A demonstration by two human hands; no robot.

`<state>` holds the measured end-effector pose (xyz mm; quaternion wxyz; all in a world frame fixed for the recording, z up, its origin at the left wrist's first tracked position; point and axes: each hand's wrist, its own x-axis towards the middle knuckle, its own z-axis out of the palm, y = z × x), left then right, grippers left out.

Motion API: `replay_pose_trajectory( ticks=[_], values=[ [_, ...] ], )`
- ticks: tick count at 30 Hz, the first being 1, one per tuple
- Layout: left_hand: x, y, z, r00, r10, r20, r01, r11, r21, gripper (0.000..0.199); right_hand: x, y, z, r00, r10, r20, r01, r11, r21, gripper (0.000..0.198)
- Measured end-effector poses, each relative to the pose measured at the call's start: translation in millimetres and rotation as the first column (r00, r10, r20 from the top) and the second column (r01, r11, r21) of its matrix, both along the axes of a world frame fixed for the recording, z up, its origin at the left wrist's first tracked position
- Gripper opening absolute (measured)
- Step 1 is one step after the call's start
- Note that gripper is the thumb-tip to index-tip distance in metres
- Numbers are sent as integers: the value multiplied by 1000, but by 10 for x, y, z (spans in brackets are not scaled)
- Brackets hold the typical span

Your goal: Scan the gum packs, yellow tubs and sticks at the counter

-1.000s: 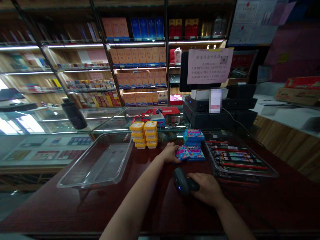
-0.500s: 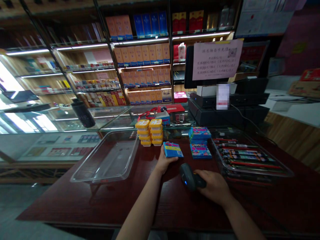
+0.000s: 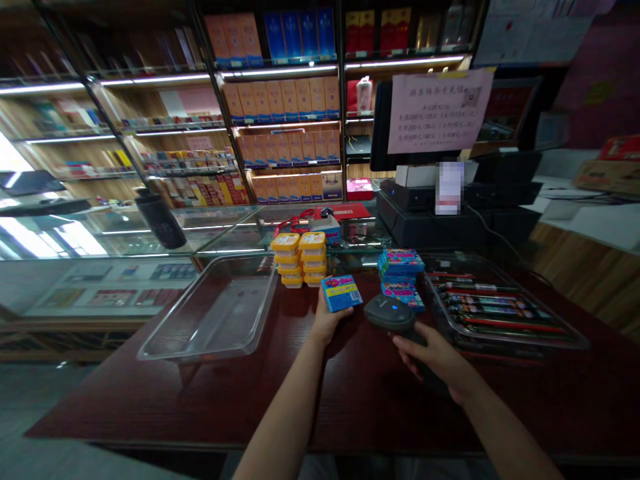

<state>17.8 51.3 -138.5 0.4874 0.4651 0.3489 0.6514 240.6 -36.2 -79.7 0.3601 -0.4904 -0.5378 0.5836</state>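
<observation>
My left hand (image 3: 327,321) is closed around a small blue box (image 3: 342,293) with a yellow band and a barcode, its printed face tilted up. In my right hand (image 3: 434,353) is a dark barcode scanner (image 3: 390,313) with a blue light on top; its head points left toward the box without touching it. Behind the scanner sits a stack of similar blue boxes (image 3: 400,267), the lower front one partly hidden by the scanner head. Just beyond my left hand stand two stacks of yellow-lidded tubs (image 3: 300,259).
A clear plastic tray (image 3: 210,313) lies on the left of the dark red table (image 3: 200,407). Another clear tray holds several pens or pencils (image 3: 493,305) on the right. Behind are a glass counter, a monitor with a paper sign (image 3: 440,110), and a black bottle (image 3: 161,219).
My right hand has turned the scanner upright, its head now higher and aimed left. My left hand has tilted the blue box so more of its barcode side shows.
</observation>
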Motion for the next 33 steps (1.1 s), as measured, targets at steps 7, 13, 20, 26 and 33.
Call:
replay_pose_trajectory(
  ticks=[7, 13, 20, 26, 33],
  values=[
    [5, -3, 20, 999, 33, -3, -33, 999, 19, 102, -56, -62, 82, 989, -104, -102, 97, 993, -71, 51],
    [2, -5, 3, 1000, -15, 23, 13, 998, 55, 102, -51, -37, 90, 984, -112, -136, 98, 990, -106, 50],
    [7, -7, 23, 1000, 12, -9, -12, 1000, 19, 102, -72, -34, 75, 986, -103, -131, 91, 992, -92, 47],
    [-6, 10, 14, 999, 29, -42, -28, 999, 22, 101, -70, 43, -9, 984, -159, 75, 147, 979, 138, 43],
    [-34, -15, 89, 980, 129, -150, -120, 990, 70, 94, 8, 156, -268, 674, -542, 502, 13, 688, 726, 43]
  ],
)
